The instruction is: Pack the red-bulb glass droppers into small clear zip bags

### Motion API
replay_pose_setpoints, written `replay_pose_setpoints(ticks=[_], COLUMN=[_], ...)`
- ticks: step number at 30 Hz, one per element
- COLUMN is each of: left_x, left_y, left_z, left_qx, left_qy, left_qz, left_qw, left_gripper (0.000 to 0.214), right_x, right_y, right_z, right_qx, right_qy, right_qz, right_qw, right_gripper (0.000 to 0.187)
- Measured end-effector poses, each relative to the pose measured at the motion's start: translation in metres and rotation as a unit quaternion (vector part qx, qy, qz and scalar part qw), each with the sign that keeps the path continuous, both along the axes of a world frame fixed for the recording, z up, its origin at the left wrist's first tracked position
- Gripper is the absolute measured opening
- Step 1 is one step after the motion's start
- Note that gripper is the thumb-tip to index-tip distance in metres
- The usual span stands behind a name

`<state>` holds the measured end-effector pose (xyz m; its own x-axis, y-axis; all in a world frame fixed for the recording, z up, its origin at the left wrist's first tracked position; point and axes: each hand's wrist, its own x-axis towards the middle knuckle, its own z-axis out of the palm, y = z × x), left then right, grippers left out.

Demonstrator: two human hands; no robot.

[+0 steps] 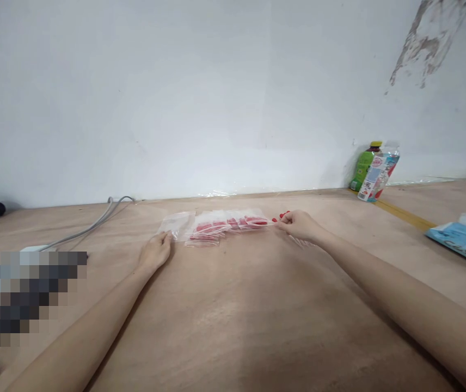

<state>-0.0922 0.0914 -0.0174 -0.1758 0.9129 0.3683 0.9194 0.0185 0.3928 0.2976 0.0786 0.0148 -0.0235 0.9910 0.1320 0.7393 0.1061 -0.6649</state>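
A row of small clear zip bags with red strips (222, 224) lies across the far middle of the wooden table (233, 326). My right hand (298, 224) pinches the right end of the row, its fingers closed on a bag's edge. My left hand (156, 252) rests on the table at the left end of the row. Its fingertips touch a clear bag (175, 224), and the fingers look loosely curled.
A green bottle (364, 165) and a clear bottle with a blue and red label (378, 174) lean on the white wall at far right. A blue packet (464, 239) lies at the right edge. A grey cable (90, 224) runs to a white box at left.
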Motion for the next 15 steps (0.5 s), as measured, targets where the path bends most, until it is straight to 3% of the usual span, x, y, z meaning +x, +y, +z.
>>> replay_pose_setpoints(ticks=[2,5,7,11,13,15], left_x=[0.000,0.008,0.019,0.051,0.069,0.084], left_y=[-0.003,-0.012,-0.020,-0.045,-0.062,-0.078], left_z=[0.004,0.011,0.017,0.027,0.029,0.030], left_qx=[0.046,0.139,0.193,0.232,0.218,0.145], left_qy=[-0.038,-0.085,-0.097,-0.078,-0.042,0.012], left_qz=[0.026,0.022,-0.025,-0.195,-0.354,-0.475], left_qw=[0.998,0.986,0.976,0.950,0.909,0.868], left_gripper=[0.039,0.046,0.046,0.042,0.037,0.036], right_x=[0.006,0.005,0.001,-0.006,-0.009,-0.012], right_y=[-0.006,-0.011,-0.011,-0.006,-0.003,-0.002], right_z=[-0.005,-0.016,-0.022,-0.027,-0.028,-0.029], right_qx=[0.102,0.122,0.115,0.079,0.080,0.087], right_qy=[-0.131,-0.219,-0.245,-0.263,-0.267,-0.275], right_qz=[-0.030,-0.077,-0.093,-0.109,-0.106,-0.105], right_qw=[0.986,0.965,0.958,0.955,0.954,0.952], right_gripper=[0.023,0.021,0.024,0.030,0.030,0.031])
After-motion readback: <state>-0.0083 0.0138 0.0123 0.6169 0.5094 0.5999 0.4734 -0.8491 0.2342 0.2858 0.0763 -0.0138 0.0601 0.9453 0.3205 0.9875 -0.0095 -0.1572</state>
